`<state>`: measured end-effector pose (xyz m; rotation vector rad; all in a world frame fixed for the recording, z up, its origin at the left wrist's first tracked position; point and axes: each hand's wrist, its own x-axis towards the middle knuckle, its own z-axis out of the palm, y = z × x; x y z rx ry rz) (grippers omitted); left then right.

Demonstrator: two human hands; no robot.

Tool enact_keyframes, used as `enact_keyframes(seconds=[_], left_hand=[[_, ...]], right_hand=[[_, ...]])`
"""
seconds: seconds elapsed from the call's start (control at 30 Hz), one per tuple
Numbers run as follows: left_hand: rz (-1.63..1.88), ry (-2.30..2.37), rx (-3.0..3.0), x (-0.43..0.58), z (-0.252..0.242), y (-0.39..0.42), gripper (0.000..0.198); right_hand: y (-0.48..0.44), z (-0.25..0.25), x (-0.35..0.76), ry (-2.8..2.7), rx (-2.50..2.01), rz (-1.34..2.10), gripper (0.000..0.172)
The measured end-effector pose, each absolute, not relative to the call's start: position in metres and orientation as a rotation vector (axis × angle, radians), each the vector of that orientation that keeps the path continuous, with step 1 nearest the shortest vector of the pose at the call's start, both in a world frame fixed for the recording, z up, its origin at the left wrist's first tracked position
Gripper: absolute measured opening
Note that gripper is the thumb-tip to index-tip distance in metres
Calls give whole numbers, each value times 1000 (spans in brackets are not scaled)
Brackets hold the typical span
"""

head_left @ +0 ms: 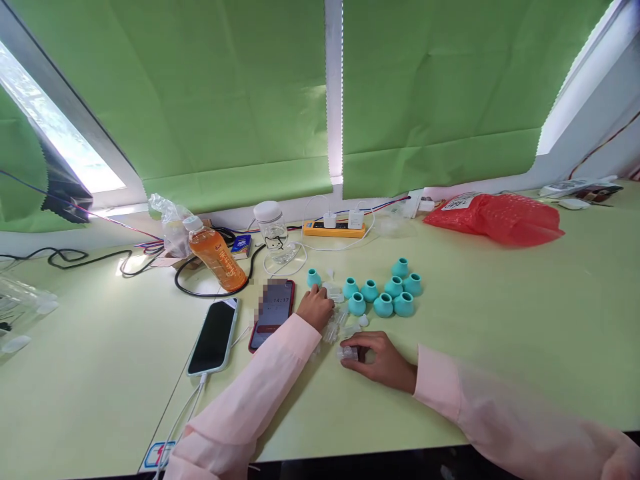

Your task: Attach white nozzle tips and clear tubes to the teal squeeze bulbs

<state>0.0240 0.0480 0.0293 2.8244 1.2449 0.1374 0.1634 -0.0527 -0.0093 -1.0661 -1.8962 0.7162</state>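
Note:
My right hand (383,358) pinches a short clear plastic tube-like piece (346,353) between thumb and fingers, just above the table. My left hand (316,308) is bent downward, its curled fingertips against the near side of a small teal bulb-shaped piece (313,277) with an open neck. Its grip is partly hidden by the back of the hand. Several clear plastic pieces (332,329) lie in a loose pile between my hands, with a small whitish cap (363,321) beside them. Further right stand several more teal bulb-shaped pieces (383,305), necks up.
Left of my arm lie a phone with a red edge (274,310) and a charging phone (214,337). Behind stand an orange drink bottle (217,257), a clear jar (273,233) and a yellow power strip (334,231) with cables. A red plastic package (500,217) lies back right.

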Motion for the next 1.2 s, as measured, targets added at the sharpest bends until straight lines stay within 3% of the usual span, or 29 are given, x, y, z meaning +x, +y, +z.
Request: enact_keyframes(seconds=[0.2, 0.33, 0.73, 1.2], left_hand=[[446, 1174, 2725, 24, 44, 28, 14], [765, 943, 2225, 16, 46, 5, 9], [772, 828, 1870, 11, 29, -3, 14], [782, 788, 1940, 14, 31, -8, 17]], right_hand=[[-51, -7, 163, -1816, -1069, 727, 17], [-51, -9, 163, -1639, -1092, 819, 18], [-53, -9, 164, -1602, -1141, 790, 18], [-52, -5, 165, -1639, -1155, 759, 15]])
